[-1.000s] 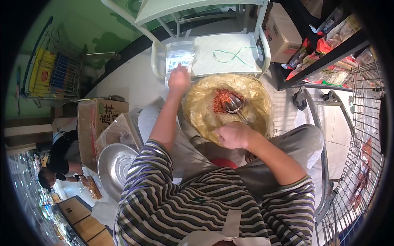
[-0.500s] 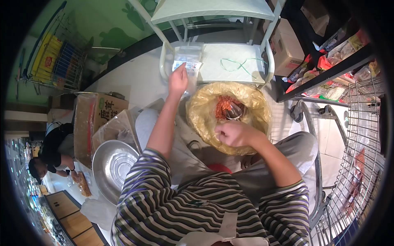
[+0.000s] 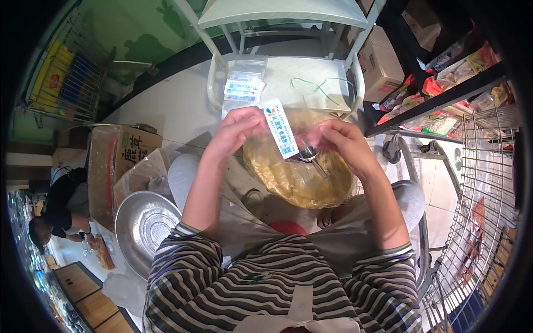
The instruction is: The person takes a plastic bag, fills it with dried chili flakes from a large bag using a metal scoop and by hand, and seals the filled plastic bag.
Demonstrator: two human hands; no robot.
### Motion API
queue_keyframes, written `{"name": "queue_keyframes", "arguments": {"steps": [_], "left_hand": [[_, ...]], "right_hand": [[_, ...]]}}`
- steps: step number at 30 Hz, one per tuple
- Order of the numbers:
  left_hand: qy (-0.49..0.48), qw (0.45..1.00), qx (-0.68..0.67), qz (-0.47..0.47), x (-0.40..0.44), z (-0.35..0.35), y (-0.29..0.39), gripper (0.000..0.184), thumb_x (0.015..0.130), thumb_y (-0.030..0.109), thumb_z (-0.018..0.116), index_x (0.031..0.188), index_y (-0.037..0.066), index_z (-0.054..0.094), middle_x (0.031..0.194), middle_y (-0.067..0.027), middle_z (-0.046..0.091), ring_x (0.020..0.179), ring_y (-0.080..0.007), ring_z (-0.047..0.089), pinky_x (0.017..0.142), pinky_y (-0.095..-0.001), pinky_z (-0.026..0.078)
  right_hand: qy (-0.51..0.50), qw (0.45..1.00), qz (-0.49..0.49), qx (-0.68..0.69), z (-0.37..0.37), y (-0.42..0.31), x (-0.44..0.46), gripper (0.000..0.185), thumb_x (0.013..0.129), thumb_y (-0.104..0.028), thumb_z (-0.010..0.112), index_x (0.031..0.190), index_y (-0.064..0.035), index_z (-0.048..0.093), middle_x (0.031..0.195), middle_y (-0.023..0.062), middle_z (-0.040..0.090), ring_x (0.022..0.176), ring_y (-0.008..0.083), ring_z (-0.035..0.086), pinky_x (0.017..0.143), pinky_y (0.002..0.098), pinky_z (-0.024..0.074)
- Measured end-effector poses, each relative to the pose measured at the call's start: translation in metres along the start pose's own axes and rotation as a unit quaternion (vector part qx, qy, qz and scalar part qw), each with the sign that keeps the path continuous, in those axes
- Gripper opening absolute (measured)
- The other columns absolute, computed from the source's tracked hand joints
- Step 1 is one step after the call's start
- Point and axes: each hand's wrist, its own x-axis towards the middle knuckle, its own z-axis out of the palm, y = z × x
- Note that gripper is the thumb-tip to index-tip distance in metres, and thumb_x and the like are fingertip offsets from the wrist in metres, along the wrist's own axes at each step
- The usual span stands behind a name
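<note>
A clear plastic bag with a white printed label [image 3: 281, 129] is stretched between my two hands. My left hand [image 3: 239, 130] pinches its left side, next to the label, and my right hand [image 3: 348, 144] grips the other side. Below the bag stands a large sack with a yellow plastic liner [image 3: 277, 180]. Through the clear film shows a metal scoop [image 3: 307, 152] inside the sack; the sack's red contents are mostly hidden. A stack of labelled clear bags [image 3: 243, 89] lies on the lower shelf of a white stand, beyond my left hand.
The white stand [image 3: 280, 14] has a green string [image 3: 322, 89] on its lower shelf. A metal basin [image 3: 147, 227] and cardboard boxes [image 3: 133, 150] are at left, near another person [image 3: 64, 205]. A wire cart [image 3: 477, 183] is at right, by shelves of packaged goods [image 3: 444, 83].
My left hand has brought one labelled bag from the stack to above the sack. My right hand has risen from the sack and taken the bag's other side.
</note>
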Motion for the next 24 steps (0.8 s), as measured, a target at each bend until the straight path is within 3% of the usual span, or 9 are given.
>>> {"name": "queue_keyframes", "arguments": {"steps": [1, 3, 7, 11, 14, 16, 18, 22, 24], "left_hand": [[0.002, 1.0, 0.0, 0.001, 0.001, 0.0, 0.001, 0.021, 0.098, 0.018, 0.055, 0.092, -0.001, 0.063, 0.095, -0.0092, 0.067, 0.091, -0.0178, 0.065, 0.088, -0.0323, 0.051], [0.04, 0.989, 0.073, -0.124, 0.002, -0.002, 0.006, 0.019, 0.098, 0.017, 0.055, 0.094, 0.001, 0.064, 0.086, -0.0073, 0.067, 0.078, -0.0174, 0.066, 0.077, -0.0305, 0.054], [0.065, 0.957, 0.215, -0.182, 0.006, 0.004, 0.0, 0.019, 0.099, 0.018, 0.053, 0.098, 0.006, 0.067, 0.073, -0.0014, 0.064, 0.064, -0.0111, 0.061, 0.057, -0.0248, 0.051], [0.052, 0.96, 0.231, -0.153, 0.019, 0.004, -0.012, 0.022, 0.093, 0.027, 0.061, 0.102, 0.009, 0.067, 0.082, -0.0023, 0.067, 0.073, -0.012, 0.064, 0.062, -0.0269, 0.054], [0.161, 0.79, 0.59, -0.056, 0.011, 0.011, -0.013, 0.026, 0.083, 0.017, 0.062, 0.106, 0.006, 0.064, 0.085, -0.014, 0.067, 0.08, -0.0321, 0.068, 0.073, -0.0429, 0.054], [0.241, 0.693, 0.67, 0.11, 0.003, 0.007, -0.03, 0.028, 0.081, 0.015, 0.061, 0.106, 0.004, 0.062, 0.079, -0.0159, 0.065, 0.081, -0.0376, 0.065, 0.078, -0.0465, 0.052], [0.262, 0.695, 0.632, 0.22, 0.004, 0.02, -0.023, 0.022, 0.079, 0.02, 0.066, 0.092, 0.003, 0.062, 0.073, -0.0152, 0.061, 0.076, -0.035, 0.064, 0.072, -0.0448, 0.052], [0.111, 0.92, 0.365, 0.093, -0.003, 0.061, -0.022, 0.032, 0.084, 0.032, 0.067, 0.074, 0.003, 0.058, 0.075, -0.0173, 0.065, 0.073, -0.0337, 0.066, 0.062, -0.0448, 0.049], [0.106, 0.914, 0.382, 0.09, -0.002, 0.06, -0.047, 0.032, 0.087, 0.032, 0.064, 0.075, 0.003, 0.058, 0.074, -0.0178, 0.065, 0.073, -0.034, 0.066, 0.063, -0.0446, 0.049]], "right_hand": [[-0.002, 1.0, 0.0, -0.001, -0.001, -0.001, -0.001, 0.028, 0.099, -0.021, 0.056, 0.114, 0.0016, 0.064, 0.101, 0.0089, 0.068, 0.09, 0.016, 0.065, 0.084, 0.0289, 0.051], [0.028, 0.998, -0.03, -0.052, 0.0, -0.002, -0.005, 0.024, 0.1, -0.02, 0.054, 0.103, 0.0007, 0.066, 0.088, 0.0049, 0.069, 0.082, 0.0123, 0.065, 0.078, 0.0265, 0.0509], [0.009, 0.997, 0.017, -0.073, -0.002, 0.0, -0.011, 0.022, 0.099, -0.02, 0.055, 0.099, -0.0006, 0.065, 0.083, 0.0031, 0.065, 0.074, 0.0122, 0.062, 0.07, 0.0264, 0.0502], [0.008, 0.994, 0.011, -0.108, -0.003, -0.006, -0.001, 0.02, 0.098, -0.02, 0.056, 0.088, -0.0031, 0.063, 0.075, -0.0001, 0.058, 0.068, 0.0098, 0.057, 0.062, 0.0257, 0.0474], [-0.027, 0.985, -0.04, -0.164, -0.016, 0.014, 0.012, 0.024, 0.099, -0.022, 0.056, 0.083, -0.0044, 0.059, 0.073, -0.0007, 0.057, 0.067, 0.0083, 0.056, 0.059, 0.0258, 0.047], [-0.019, 0.975, -0.047, -0.214, -0.007, 0.018, 0.015, 0.027, 0.099, -0.023, 0.057, 0.08, -0.005, 0.057, 0.07, -0.0008, 0.056, 0.061, 0.0081, 0.057, 0.052, 0.0252, 0.046], [-0.038, 0.979, -0.041, -0.199, 0.005, 0.019, 0.021, 0.026, 0.099, -0.023, 0.058, 0.079, -0.0056, 0.056, 0.066, -0.0002, 0.056, 0.052, 0.0086, 0.055, 0.046, 0.0241, 0.0442], [-0.068, 0.974, -0.076, -0.201, 0.031, 0.026, 0.023, 0.024, 0.097, -0.015, 0.062, 0.076, -0.0051, 0.054, 0.059, 0.0017, 0.056, 0.046, 0.0073, 0.052, 0.043, 0.0231, 0.041], [-0.079, 0.969, -0.07, -0.222, 0.027, 0.039, 0.027, 0.023, 0.096, -0.015, 0.063, 0.077, -0.006, 0.053, 0.058, -0.0002, 0.054, 0.046, 0.0057, 0.049, 0.043, 0.0226, 0.0385]]}}
